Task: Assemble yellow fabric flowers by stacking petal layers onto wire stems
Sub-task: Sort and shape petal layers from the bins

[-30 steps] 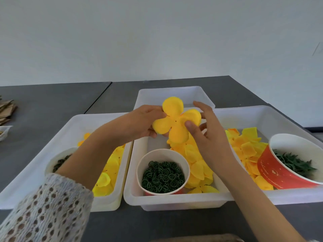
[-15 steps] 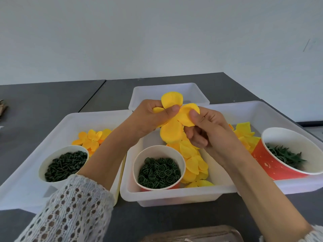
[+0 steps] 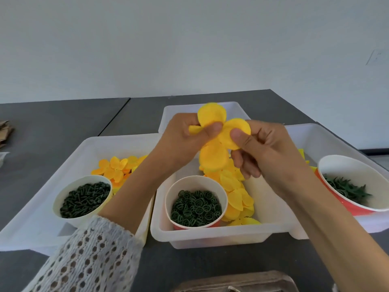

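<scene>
I hold a yellow fabric petal layer (image 3: 213,157) up over the middle tray (image 3: 210,237). My left hand (image 3: 181,142) pinches its left side with thumb and fingers. From the right, my right hand (image 3: 263,148) pinches the right petal with its thumb on top. One petal hangs down between my hands and another stands up above them. Loose yellow petal layers (image 3: 235,192) lie in the middle tray beneath. No wire stem shows.
A cup of green rings (image 3: 195,204) stands in the middle tray. The left tray (image 3: 69,150) holds a cup of dark green pegs (image 3: 84,199) and orange-yellow petals (image 3: 117,167). A red cup of green leaves (image 3: 353,186) sits in the right tray. An empty tray (image 3: 179,110) is behind.
Both hands closed in on the petal layer, which went from spread flat to folded between my thumbs. The view has shifted, showing more of the left tray.
</scene>
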The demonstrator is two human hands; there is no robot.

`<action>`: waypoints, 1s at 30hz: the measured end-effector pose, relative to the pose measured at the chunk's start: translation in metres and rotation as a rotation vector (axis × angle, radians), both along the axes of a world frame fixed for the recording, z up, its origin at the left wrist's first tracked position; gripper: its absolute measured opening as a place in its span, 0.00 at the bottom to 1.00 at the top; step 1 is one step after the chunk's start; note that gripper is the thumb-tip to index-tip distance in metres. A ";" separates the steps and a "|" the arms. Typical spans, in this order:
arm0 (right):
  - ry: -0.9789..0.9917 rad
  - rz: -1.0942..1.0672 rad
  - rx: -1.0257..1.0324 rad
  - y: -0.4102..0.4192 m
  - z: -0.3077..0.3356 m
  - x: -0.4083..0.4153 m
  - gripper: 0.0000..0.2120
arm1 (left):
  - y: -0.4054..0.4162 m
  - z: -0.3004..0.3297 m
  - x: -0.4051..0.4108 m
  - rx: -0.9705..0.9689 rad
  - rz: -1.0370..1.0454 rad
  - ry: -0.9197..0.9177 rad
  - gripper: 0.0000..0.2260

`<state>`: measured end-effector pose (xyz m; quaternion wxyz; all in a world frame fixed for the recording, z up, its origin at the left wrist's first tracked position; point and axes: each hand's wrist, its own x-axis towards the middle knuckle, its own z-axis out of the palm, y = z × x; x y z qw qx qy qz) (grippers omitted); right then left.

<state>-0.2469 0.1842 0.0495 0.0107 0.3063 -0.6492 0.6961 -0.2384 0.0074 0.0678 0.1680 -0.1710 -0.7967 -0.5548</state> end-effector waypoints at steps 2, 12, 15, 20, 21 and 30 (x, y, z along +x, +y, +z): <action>-0.037 0.009 0.070 0.005 -0.003 0.001 0.15 | -0.004 -0.003 -0.003 -0.092 -0.028 -0.044 0.15; -0.200 0.221 0.340 0.034 0.008 -0.016 0.17 | -0.005 0.002 -0.010 -0.122 -0.073 -0.255 0.16; -0.265 0.223 0.397 0.035 0.014 -0.021 0.15 | -0.002 0.000 -0.014 -0.155 -0.028 -0.274 0.09; -0.264 0.035 0.478 0.034 0.009 -0.025 0.12 | 0.016 -0.012 -0.008 -0.176 0.198 -0.026 0.25; -0.255 0.002 0.485 0.034 0.006 -0.025 0.12 | 0.020 -0.014 -0.004 -0.237 0.205 0.070 0.28; -0.156 -0.101 0.363 0.026 -0.005 -0.011 0.12 | 0.020 -0.025 0.007 -0.674 0.090 0.064 0.22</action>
